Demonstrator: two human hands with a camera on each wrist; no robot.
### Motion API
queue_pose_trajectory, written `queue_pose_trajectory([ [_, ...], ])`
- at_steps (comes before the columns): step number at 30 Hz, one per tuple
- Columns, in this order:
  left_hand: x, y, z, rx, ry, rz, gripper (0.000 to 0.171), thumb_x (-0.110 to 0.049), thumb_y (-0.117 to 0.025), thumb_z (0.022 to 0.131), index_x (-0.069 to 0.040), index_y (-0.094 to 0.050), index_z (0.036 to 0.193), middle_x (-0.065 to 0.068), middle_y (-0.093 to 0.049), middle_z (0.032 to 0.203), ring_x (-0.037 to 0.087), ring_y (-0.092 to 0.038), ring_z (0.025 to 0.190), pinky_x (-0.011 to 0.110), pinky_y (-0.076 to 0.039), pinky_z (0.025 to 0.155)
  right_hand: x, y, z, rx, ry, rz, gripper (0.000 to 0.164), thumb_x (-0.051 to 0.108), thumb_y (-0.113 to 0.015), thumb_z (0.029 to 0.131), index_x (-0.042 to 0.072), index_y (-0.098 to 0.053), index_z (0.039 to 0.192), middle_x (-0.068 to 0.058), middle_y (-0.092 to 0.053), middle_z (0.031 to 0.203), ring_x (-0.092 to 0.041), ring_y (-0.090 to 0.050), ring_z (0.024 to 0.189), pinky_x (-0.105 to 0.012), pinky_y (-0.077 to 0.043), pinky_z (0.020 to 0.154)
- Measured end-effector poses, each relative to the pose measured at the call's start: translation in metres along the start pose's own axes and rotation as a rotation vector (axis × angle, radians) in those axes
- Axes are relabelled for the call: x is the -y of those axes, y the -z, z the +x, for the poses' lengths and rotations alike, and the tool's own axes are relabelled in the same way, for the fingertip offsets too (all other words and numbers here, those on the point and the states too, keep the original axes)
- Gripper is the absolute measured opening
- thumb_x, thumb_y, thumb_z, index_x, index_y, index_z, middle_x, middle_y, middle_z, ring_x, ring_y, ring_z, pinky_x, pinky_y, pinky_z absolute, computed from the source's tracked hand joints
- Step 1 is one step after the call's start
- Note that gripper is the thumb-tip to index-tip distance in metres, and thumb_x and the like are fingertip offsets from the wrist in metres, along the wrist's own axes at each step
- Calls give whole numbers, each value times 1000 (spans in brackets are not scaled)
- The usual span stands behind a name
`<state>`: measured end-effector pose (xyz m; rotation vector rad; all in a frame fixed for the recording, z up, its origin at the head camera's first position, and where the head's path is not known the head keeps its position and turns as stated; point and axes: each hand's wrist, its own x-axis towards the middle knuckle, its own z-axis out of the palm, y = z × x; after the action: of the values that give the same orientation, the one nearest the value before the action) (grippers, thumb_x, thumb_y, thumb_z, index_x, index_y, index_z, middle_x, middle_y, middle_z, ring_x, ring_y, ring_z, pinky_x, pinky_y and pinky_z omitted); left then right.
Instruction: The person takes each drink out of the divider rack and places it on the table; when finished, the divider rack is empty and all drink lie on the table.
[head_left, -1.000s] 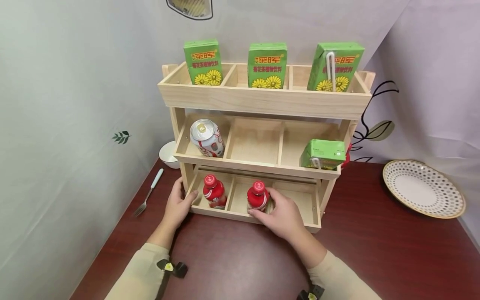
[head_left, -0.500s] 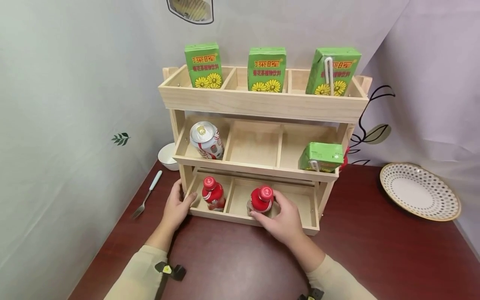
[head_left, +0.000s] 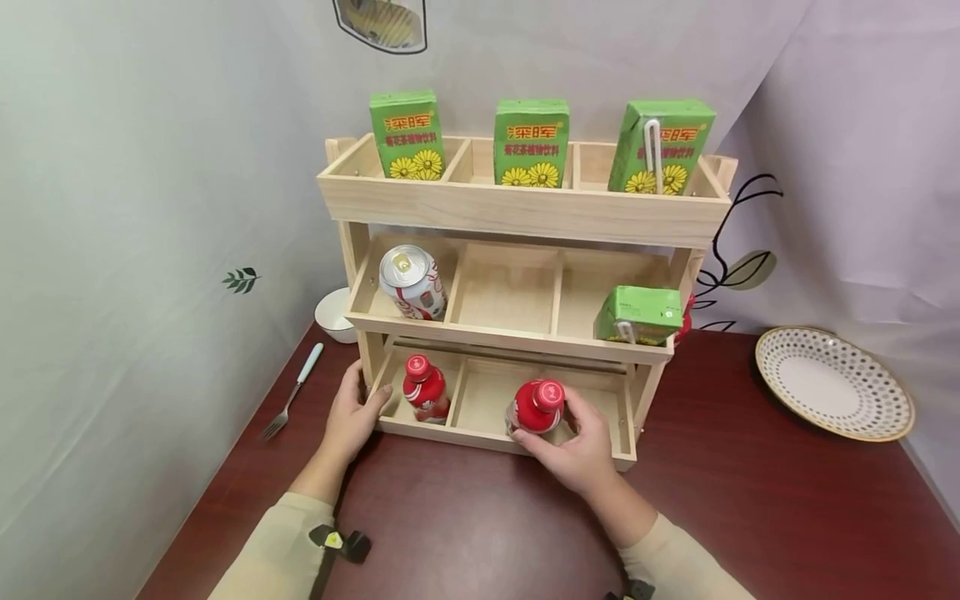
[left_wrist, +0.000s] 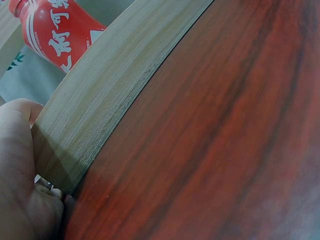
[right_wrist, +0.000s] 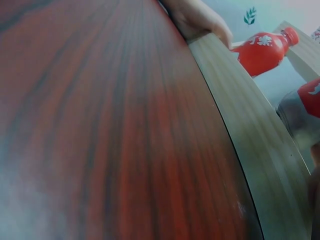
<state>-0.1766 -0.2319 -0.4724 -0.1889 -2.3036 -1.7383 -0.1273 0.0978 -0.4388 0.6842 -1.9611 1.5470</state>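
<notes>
My right hand (head_left: 573, 442) holds a red-capped bottle (head_left: 534, 407) with a red label, thumb at its front and fingers on its right side. The bottle leans right, its cap toward the fingers, over the bottom tier of a wooden shelf rack (head_left: 480, 437). In the right wrist view its clear base (right_wrist: 295, 117) shows just behind the front board. With the thumb over the corner, my left hand (head_left: 358, 412) grips the left end of that tier. A second red-capped bottle (head_left: 426, 392) stands in the tier's left compartment, beside the left hand.
On the middle tier are a silver can (head_left: 412, 283) and a green drink carton (head_left: 639, 315) lying down. Several green cartons (head_left: 531, 143) stand on the top tier. A fork (head_left: 292, 392) and white bowl (head_left: 335, 317) lie left of the rack; a dotted plate (head_left: 832, 383) lies right.
The bottle in my right hand has moved right and tipped over to the right from upright. My left hand has kept its place on the rack's end.
</notes>
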Motion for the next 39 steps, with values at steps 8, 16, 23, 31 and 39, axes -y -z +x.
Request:
queue_pose_trajectory([
  [8, 2, 0, -3, -12, 16, 17, 56, 0, -61, 91, 4, -37, 141, 25, -50, 131, 32, -51, 117, 20, -41, 90, 2, 8, -2, 21, -26, 49, 61, -9, -85, 58, -4, -62, 113, -10, -68, 102, -14, -64, 93, -23, -51, 81],
  [16, 2, 0, -3, -15, 26, 13, 57, -1, -62, 90, 3, -37, 141, 23, -51, 131, 31, -52, 115, 21, -42, 89, 1, 12, -4, 21, 43, 34, 64, -6, -86, 56, -1, -63, 115, -10, -69, 103, -15, -65, 92, -22, -51, 79],
  [23, 0, -1, -3, -8, 28, 26, 56, -1, -62, 91, 3, -37, 141, 24, -51, 131, 31, -52, 115, 21, -42, 89, 6, 17, -10, 22, 94, 62, 59, -3, -86, 59, -3, -63, 113, -11, -68, 101, -15, -65, 92, -22, -51, 81],
  [31, -1, -1, -2, -9, 21, 32, 55, 0, -62, 90, 3, -39, 140, 24, -51, 130, 30, -52, 115, 22, -41, 91, 8, 27, -15, 8, 125, 41, 57, -1, -87, 59, -3, -64, 111, -10, -69, 99, -14, -66, 91, -20, -51, 80],
  [39, 0, -2, 0, -9, 9, 27, 54, 1, -62, 90, 3, -39, 139, 23, -53, 128, 32, -53, 111, 20, -42, 87, 9, 41, -16, -33, 156, -30, 55, 3, -88, 59, -3, -66, 109, -10, -70, 97, -13, -67, 89, -19, -51, 79],
])
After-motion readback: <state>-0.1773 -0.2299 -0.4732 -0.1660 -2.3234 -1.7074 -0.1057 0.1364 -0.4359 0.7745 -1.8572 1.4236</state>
